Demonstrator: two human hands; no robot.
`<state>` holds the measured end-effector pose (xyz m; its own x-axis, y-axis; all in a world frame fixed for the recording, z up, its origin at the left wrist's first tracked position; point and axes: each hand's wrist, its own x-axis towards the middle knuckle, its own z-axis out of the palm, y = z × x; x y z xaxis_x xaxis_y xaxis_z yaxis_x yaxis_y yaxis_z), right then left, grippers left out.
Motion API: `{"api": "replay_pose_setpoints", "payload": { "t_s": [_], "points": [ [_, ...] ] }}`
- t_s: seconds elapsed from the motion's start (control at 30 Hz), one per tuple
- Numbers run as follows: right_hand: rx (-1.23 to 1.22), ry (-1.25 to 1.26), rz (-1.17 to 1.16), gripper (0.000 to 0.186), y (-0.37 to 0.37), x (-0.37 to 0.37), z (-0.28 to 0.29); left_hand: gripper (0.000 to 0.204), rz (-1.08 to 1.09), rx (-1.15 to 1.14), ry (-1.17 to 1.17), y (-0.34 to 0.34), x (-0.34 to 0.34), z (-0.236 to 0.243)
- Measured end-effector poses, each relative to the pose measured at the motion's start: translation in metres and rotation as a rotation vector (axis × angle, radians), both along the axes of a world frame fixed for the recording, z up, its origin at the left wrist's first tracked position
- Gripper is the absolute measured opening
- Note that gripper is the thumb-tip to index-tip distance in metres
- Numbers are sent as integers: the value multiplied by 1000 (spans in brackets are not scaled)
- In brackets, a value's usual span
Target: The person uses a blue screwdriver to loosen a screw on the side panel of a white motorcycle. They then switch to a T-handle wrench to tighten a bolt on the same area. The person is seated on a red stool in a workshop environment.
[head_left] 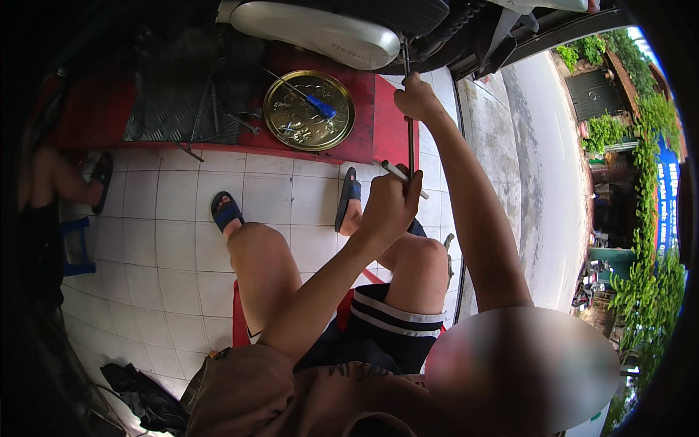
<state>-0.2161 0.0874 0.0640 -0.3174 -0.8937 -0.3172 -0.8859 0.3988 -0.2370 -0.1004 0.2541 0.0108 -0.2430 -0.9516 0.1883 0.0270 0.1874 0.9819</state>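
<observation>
Left hand (393, 197): lower centre of the frame; fingers curled around the pale crossbar of a T-handled wrench (411, 149).

Right hand (419, 98): upper centre; fingers closed narrowly around the wrench's shaft.

Wrench: right of centre, running nearly upright; far end at the motorbike, just beside the silver cover (320, 33), upper edge. Exact seating at the tip: cannot be told.

Bench (357, 138), red: upper left to centre, below the cover.

Tray (333, 86), round, gold-coloured: on the bench; contains a screwdriver (320, 106) with blue handle, shaft projecting over the rim, and small metal pieces.

Mat (156, 116), dark, ridged: upper left, on the bench; metal tools lie at its right side.

Stool (76, 247), blue: left edge, on white floor tiles (269, 193).
</observation>
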Motion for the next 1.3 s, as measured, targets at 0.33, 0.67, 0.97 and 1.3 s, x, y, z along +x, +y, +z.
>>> {"api": "replay_pose_setpoints", "payload": {
  "t_s": [0.33, 0.67, 0.97, 1.3],
  "points": [
    [5, -1860, 246, 37, 131, -47, -85, 29, -244, 493, 481, 2, 8, 1],
    [-94, -2081, 486, 38, 99, -13, -90, 25, 411, -226, -456, 12, 58, -25],
    [6, -2051, 433, 24, 88, -8, -80, 80, 162, -277, -351, 44, 25, -4],
    [-44, -1974, 342, 25, 82, -10, -78, 51, 118, -303, -294, 34, 27, -7]
  ]
}}
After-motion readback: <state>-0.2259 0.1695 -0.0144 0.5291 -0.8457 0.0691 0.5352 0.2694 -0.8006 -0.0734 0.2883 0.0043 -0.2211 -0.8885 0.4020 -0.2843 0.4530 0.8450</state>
